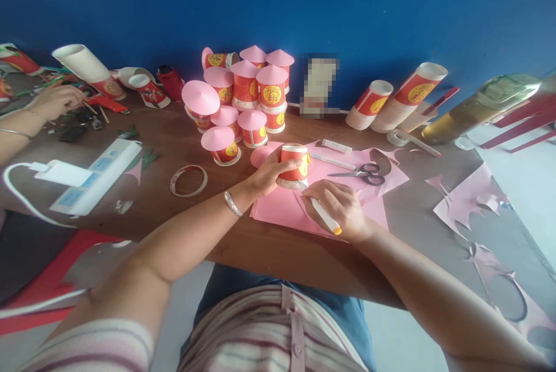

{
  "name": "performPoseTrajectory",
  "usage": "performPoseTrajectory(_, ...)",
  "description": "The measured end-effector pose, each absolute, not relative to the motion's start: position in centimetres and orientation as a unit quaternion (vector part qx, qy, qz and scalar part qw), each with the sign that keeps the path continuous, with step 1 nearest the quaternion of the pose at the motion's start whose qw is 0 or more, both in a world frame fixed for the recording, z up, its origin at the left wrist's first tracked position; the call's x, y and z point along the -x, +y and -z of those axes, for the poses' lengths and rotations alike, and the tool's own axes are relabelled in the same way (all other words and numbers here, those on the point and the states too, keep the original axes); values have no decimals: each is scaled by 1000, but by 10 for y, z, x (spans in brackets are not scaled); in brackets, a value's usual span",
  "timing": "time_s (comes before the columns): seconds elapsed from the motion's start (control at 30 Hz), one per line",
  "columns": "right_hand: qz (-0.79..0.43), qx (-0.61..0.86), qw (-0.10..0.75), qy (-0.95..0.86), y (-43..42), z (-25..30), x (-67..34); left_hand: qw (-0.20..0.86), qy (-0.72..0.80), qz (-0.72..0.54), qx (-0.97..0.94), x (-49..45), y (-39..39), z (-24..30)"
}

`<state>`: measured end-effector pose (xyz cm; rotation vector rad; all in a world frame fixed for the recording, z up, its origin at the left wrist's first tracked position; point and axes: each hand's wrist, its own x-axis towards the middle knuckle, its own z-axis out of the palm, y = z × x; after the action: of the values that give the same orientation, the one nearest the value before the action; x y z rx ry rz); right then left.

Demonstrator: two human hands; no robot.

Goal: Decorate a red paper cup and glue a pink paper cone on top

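Note:
My left hand point(270, 175) is closed around a red paper cup point(295, 164) with yellow marks, held upside down over sheets of pink paper point(278, 215). In my right hand point(341, 207) is a white marker point(325, 217) with a yellow end, held like a pen close to the cup's lower rim. Whether its tip touches the cup I cannot tell. Black-handled scissors point(369, 175), a white pen point(332, 161) and a small white stick-like item point(336, 146) lie on the paper to the right of the cup.
Several red cups with pink paper cones point(245, 85) stand behind my hands. Cup stacks point(410, 97) and a gold bottle point(473, 108) are at the right. A tape roll point(188, 181) and power strip point(98, 178) lie left, near another person's hand point(63, 99). Pink scraps point(467, 201) lie right.

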<state>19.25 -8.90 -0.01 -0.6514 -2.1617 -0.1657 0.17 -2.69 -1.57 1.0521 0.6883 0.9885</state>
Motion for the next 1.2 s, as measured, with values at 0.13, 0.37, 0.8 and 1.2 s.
performPoseTrajectory(0.13, 60, 255, 418, -870, -90, 0, -192, 695, 312, -445, -472, -2, -27, 17)
performPoseTrajectory(0.37, 60, 248, 416, -873, -90, 0, -190, 695, 305, -448, -472, -3, -27, 16)
performPoseTrajectory(0.8, 49, 249, 421, -870, -90, -1, -192, 700, 301, -464, -451, -2, -26, 16)
performPoseTrajectory(1.2, 47, 262, 411, -872, -89, -5, -194, 701, 292, -460, -461, -1, -25, 17)
